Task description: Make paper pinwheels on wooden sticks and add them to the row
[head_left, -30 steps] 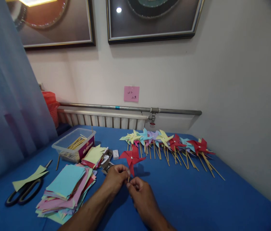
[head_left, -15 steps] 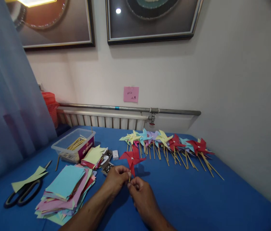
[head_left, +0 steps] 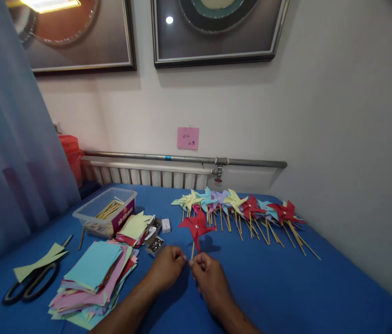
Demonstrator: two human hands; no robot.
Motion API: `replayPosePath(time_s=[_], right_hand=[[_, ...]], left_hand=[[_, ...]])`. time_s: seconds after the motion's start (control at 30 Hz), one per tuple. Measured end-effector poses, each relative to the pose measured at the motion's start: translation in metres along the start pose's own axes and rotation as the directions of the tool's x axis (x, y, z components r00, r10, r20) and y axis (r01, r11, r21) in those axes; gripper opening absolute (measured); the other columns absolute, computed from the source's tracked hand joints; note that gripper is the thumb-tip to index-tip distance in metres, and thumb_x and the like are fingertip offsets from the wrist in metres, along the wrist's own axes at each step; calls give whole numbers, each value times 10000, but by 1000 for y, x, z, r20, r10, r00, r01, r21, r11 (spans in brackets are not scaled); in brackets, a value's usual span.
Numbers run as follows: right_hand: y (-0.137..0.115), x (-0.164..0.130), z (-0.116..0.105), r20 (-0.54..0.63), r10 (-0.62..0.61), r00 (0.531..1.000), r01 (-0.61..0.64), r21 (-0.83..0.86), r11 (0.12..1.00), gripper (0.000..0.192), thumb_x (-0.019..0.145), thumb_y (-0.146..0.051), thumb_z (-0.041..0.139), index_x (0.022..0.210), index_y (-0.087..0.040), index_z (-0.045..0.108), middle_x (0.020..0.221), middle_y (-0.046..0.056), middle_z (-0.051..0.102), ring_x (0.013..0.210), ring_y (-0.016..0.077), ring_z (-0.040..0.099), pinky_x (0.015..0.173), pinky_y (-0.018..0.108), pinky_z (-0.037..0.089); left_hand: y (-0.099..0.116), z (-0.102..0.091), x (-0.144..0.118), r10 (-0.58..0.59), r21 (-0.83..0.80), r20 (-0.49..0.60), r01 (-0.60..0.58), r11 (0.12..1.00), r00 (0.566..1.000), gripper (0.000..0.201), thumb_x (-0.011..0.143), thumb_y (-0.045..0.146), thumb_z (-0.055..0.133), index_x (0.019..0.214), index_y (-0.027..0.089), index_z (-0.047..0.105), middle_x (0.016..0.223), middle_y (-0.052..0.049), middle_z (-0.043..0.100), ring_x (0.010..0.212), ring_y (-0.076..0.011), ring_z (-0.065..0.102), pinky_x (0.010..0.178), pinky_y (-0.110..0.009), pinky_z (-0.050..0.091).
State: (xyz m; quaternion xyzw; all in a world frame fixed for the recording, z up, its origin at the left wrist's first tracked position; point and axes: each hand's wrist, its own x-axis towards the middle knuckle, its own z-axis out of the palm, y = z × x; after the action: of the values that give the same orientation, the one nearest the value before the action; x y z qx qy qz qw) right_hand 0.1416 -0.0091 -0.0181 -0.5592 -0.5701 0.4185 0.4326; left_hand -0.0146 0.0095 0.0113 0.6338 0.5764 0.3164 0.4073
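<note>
A red paper pinwheel (head_left: 197, 227) on a thin wooden stick stands upright in front of me. My right hand (head_left: 211, 283) pinches the lower end of its stick between thumb and forefinger. Just left of the stick, my left hand (head_left: 168, 268) is curled with thumb and fingertips together, apart from the stick, and nothing shows in it. Small open boxes of metal pins (head_left: 154, 244) lie beyond my left hand. Past the red one, a row of finished pinwheels (head_left: 236, 201) in several colours lies along the back of the table, sticks toward me.
To the left are a stack of coloured paper (head_left: 93, 264), black-handled scissors (head_left: 34, 284) under a pale green paper piece, and a clear plastic box (head_left: 104, 206) of wooden sticks. Cut paper (head_left: 135, 226) lies beside the box. A radiator pipe (head_left: 147, 157) runs along the wall behind the blue table.
My left hand has come off the stick and moved slightly left and down. The red pinwheel, held by my right hand, has shifted a little to the right, showing more of its stick.
</note>
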Motion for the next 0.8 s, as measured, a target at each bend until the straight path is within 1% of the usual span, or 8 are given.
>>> replayPosePath(time_s=[0.07,0.1,0.17,0.23,0.37,0.57,0.67,0.8], right_hand=[[1,3,-3,-27,-16,1000,15,-51,999,210,865,-385,623,713,-243,594,535,-47,562,478,144,496,499,253,324],[1,3,-5,-34,-22,999,19,-82,996,206,872,-370,616,713,-241,596,542,-42,571,491,148,504,506,253,326],[0,4,-8,-32,-31,999,26,-139,990,204,892,-344,589,720,-236,601,561,-32,589,515,155,521,521,256,334],[-2,4,-10,-26,-36,999,31,-186,982,204,911,-323,565,734,-232,606,582,-22,609,538,162,541,536,259,344],[-6,0,-10,-18,-44,999,38,-252,967,198,932,-290,555,754,-229,614,623,-7,650,591,173,589,570,262,360],[-7,-2,-8,-26,-77,997,66,-284,957,199,938,-278,560,755,-231,621,679,14,700,651,190,640,578,266,356],[-7,0,-9,-35,-69,997,57,-275,960,211,941,-283,559,747,-228,620,683,18,706,646,188,643,582,265,368],[-5,3,-12,-57,-52,997,34,-275,961,215,940,-279,564,742,-224,627,636,5,688,597,179,628,573,258,380]], left_hand=[[0,0,-4,101,189,7,-100,977,995,228,865,262,597,654,184,634,619,-19,642,620,-167,563,601,-286,291],[1,1,-6,124,266,23,-126,956,992,215,878,240,591,684,180,661,666,-35,685,660,-176,597,614,-287,290],[4,1,-9,128,384,58,-140,913,990,202,900,215,578,750,178,709,757,-62,752,726,-188,651,631,-289,293],[7,0,-12,116,455,76,-138,880,990,207,915,204,566,794,179,732,819,-72,786,771,-189,683,639,-290,299],[13,-1,-14,110,510,90,-141,848,990,231,942,212,548,826,181,745,866,-74,808,820,-191,713,648,-293,311],[12,-3,-11,97,511,82,-125,850,992,235,946,227,549,854,174,759,886,-85,817,828,-202,722,646,-298,319],[9,-4,-10,107,508,80,-133,851,991,250,953,238,538,863,170,761,880,-87,816,827,-201,724,656,-298,334],[9,-4,-10,119,542,94,-151,827,988,240,953,246,546,902,175,769,932,-92,823,890,-216,736,693,-307,355]])
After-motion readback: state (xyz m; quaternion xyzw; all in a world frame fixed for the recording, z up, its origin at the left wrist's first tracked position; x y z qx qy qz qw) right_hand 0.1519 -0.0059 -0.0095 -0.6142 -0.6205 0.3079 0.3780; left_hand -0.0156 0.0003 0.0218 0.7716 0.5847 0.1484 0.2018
